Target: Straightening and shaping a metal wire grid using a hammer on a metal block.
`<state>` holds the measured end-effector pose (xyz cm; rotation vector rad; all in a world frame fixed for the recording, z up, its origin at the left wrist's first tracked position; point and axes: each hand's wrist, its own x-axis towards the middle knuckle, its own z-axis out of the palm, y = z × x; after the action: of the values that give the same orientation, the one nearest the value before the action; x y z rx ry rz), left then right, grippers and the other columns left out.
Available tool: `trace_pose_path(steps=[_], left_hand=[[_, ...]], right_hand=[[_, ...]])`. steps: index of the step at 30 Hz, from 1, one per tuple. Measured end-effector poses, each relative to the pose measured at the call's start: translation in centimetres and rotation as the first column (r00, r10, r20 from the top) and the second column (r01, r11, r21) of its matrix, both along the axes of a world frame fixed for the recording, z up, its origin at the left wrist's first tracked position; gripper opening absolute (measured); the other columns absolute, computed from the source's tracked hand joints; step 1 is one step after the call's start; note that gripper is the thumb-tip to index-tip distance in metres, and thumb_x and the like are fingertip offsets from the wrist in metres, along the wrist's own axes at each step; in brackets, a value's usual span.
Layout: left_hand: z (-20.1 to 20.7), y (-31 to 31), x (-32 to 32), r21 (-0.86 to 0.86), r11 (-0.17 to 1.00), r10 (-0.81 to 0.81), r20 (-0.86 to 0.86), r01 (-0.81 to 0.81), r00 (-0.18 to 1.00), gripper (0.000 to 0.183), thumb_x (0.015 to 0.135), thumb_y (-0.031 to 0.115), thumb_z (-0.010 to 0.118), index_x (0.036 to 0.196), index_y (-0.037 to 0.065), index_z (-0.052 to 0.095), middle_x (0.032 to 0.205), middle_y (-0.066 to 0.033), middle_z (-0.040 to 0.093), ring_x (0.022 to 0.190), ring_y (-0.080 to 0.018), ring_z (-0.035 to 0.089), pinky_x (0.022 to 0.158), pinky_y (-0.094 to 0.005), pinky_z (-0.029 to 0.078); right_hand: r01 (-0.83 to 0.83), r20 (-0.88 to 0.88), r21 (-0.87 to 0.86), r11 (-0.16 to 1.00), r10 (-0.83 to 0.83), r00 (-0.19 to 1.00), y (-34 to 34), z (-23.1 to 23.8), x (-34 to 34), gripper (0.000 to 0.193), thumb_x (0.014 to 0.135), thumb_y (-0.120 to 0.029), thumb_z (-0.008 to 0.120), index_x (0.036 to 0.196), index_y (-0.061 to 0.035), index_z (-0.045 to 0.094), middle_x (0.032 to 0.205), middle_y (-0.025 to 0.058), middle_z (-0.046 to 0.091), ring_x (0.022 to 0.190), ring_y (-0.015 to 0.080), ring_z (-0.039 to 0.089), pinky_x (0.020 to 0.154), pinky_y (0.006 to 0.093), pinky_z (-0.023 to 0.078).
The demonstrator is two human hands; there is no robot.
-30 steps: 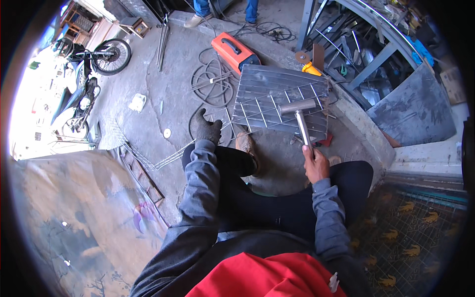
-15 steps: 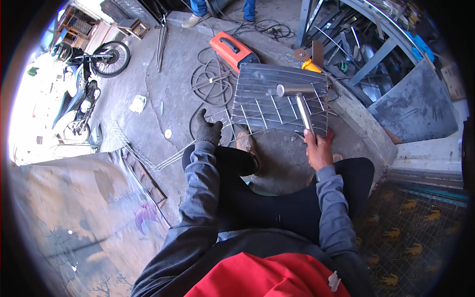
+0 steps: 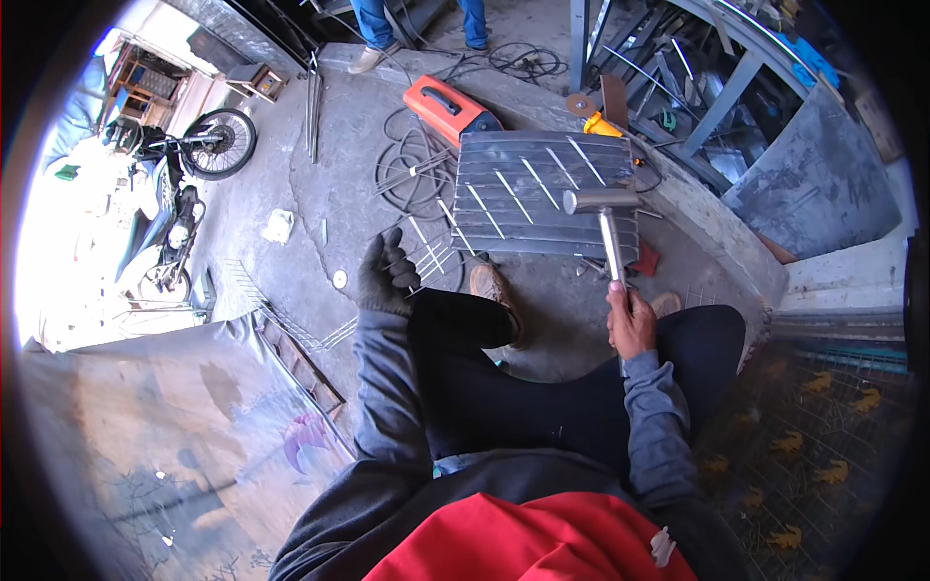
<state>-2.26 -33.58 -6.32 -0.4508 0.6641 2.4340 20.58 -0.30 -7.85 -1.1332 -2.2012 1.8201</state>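
My bare right hand (image 3: 632, 321) is closed round the handle of a metal hammer (image 3: 608, 232). The hammer's cylindrical head is over the right part of a dark slatted metal plate (image 3: 542, 232). My left hand (image 3: 387, 275), in a dark glove, has its fingers curled in and the thumb up, at the side of a long wire lattice (image 3: 432, 259). It appears to grip the lattice, though the fingers hide the exact contact. The lattice's thin crossbars lie slanted over the plate, and its other end trails along the floor to the left.
An orange machine with a black handle (image 3: 448, 108) and coiled cables (image 3: 402, 165) lie beyond the plate. A yellow tool (image 3: 601, 125) sits by the low kerb. Metal scrap fills a rack (image 3: 717, 116) at right. A motorcycle (image 3: 170, 194) stands left; a person's legs (image 3: 373, 24) show ahead.
My left hand has drawn back toward me and to the left, its fingers now more curled. The hammer and my right hand have come slightly nearer, and the lattice's crossbars have shifted on the plate.
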Motion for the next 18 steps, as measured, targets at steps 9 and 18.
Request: trace_pose_path(steps=[9,18], left_hand=[[13.3,6.9,10.2,0.046,0.995,0.098,-0.385,-0.087,0.918,0.060,0.102,0.056,0.038,0.107,0.002,0.064,0.066,0.0010,0.040,0.054,-0.0115,0.033,0.047,-0.0259,0.027],[12.9,14.6,16.1,-0.094,0.959,-0.278,-0.515,0.269,0.811,0.037,0.102,0.031,0.052,0.120,-0.001,0.056,0.103,-0.0133,0.060,0.084,-0.0247,0.060,0.081,-0.0345,0.050]], right_hand=[[-0.042,0.059,0.289,0.956,0.026,0.998,1.9,-2.1,-1.2,0.047,0.099,-0.052,0.051,0.092,-0.0054,0.058,0.055,0.0042,0.053,0.040,0.0155,0.054,0.040,0.0323,0.044],[-0.071,0.120,0.021,0.997,0.067,0.990,1.9,-0.6,-0.3,0.047,0.098,-0.050,0.053,0.099,-0.0039,0.056,0.059,0.0055,0.055,0.043,0.0171,0.057,0.042,0.0331,0.046]])
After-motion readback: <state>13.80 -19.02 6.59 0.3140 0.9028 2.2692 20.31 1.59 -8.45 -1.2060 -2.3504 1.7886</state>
